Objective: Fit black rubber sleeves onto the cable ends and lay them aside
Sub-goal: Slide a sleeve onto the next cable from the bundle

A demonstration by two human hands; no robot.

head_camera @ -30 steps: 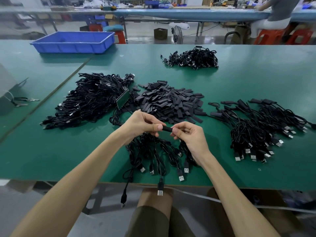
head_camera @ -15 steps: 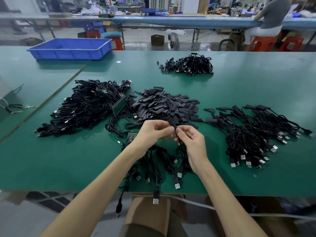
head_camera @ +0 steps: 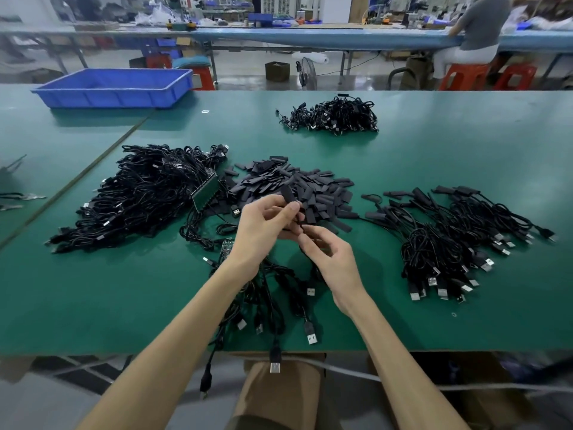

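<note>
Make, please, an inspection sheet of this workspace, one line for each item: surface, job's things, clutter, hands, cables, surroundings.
Surface: green table, with a seam across its left part.
Job's things: heap of loose black sleeves in the middle; one sleeve in work.
Clutter: blue tray far left; green circuit board against the left pile; metal tools at the left edge.
Hands: left hand pinches the sleeve; right hand pinches a cable end just below it.
Cables: large pile left; sleeved cables right; small pile far; loose cables under the hands, plugs hanging over the near edge.
Surroundings: another bench behind, a person seated there; red stools.
</note>
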